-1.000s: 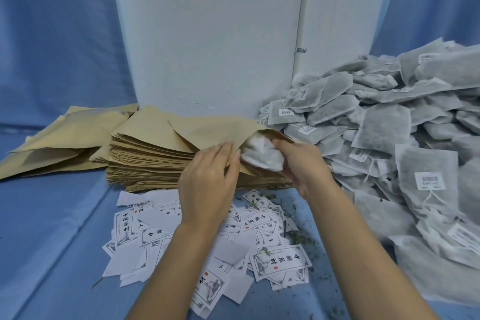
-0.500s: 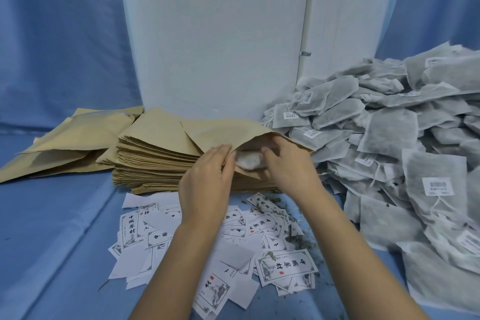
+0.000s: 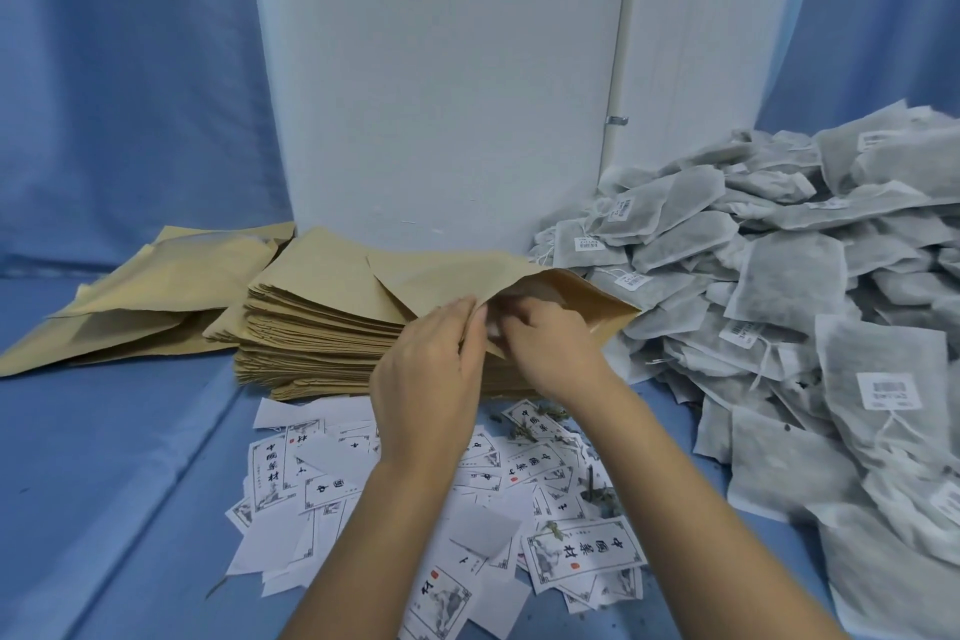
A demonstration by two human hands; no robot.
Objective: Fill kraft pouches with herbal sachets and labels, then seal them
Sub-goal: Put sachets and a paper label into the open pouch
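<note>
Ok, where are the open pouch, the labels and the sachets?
open pouch (image 3: pixel 592 301): head view, inside of its mouth.
labels (image 3: pixel 584 554): head view, big printed one.
sachets (image 3: pixel 789 276): head view, flat face of one.

Left hand (image 3: pixel 426 379) and right hand (image 3: pixel 553 353) sit close together, stretched forward, fingers curled.

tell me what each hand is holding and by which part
The left hand pinches the top kraft pouch by the upper lip of its open mouth. The right hand reaches into that mouth; whether its fingers grip anything inside cannot be told.
</note>
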